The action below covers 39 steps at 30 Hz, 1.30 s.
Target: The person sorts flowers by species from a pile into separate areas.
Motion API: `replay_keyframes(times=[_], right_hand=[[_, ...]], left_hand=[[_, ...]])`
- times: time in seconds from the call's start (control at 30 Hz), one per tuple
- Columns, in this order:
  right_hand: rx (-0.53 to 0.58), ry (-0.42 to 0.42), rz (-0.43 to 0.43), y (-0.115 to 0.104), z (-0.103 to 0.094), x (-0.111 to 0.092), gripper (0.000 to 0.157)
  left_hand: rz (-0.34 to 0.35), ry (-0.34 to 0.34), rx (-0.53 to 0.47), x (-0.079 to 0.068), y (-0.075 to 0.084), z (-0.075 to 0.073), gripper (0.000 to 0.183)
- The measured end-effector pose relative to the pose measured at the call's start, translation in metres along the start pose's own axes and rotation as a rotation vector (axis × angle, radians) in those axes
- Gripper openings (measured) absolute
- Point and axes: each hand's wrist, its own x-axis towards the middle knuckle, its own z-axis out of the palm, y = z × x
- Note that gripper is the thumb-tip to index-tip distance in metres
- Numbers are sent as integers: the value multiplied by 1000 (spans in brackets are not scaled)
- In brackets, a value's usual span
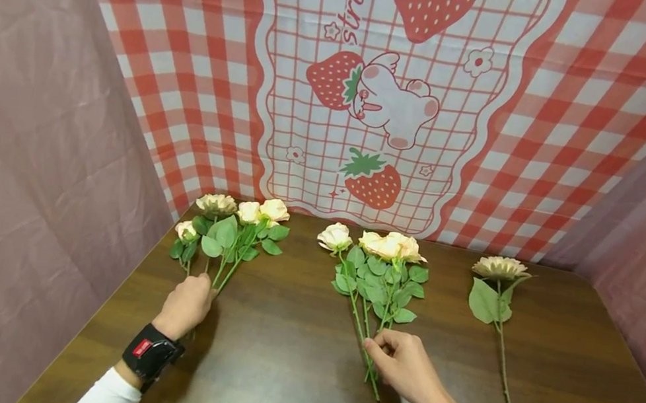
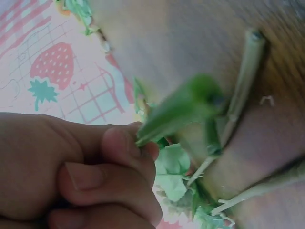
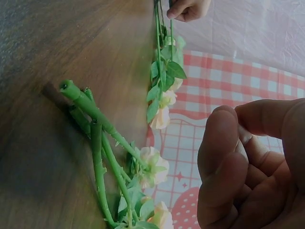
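At the left of the table, my left hand pinches a green rose stem between thumb and fingers. Cream roses, a rosebud and a wide-petalled cream flower lie beyond that hand. Over the lower stems of a middle bunch of cream roses is my right hand. Its fingers curl loosely with the thumb close to them, and nothing shows in their grasp in the right wrist view. The bunch's green cut stems lie beside that hand.
A single wide-petalled flower with a long stem lies on the right of the brown table. Behind the table hangs a red-and-white checked cloth with strawberries. Pinkish drapes flank the sides.
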Motion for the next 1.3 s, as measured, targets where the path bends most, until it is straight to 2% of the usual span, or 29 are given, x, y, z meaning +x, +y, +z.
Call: replay_keyframes(times=[0.2,0.5,0.77,0.93,1.1,1.3], right_hand=[[6,7,-9,-1,-2,0,26],[-6,22,-22,-3,-4,1,27],[5,39,-29,-5,-6,0,26],[18,81,-60,-5,-8,1,26],[36,103,-90,-4,-11,-1,30],[59,108,-83,-3,-19,-2,30]], left_hand=[[-3,3,-42,0,7,-8,23],[39,65,-97,1,15,-14,24],[101,107,-192,3,38,-25,18],[120,125,-218,4,51,-28,18],[132,116,-232,5,60,-29,18],[142,121,-265,5,68,-34,15]])
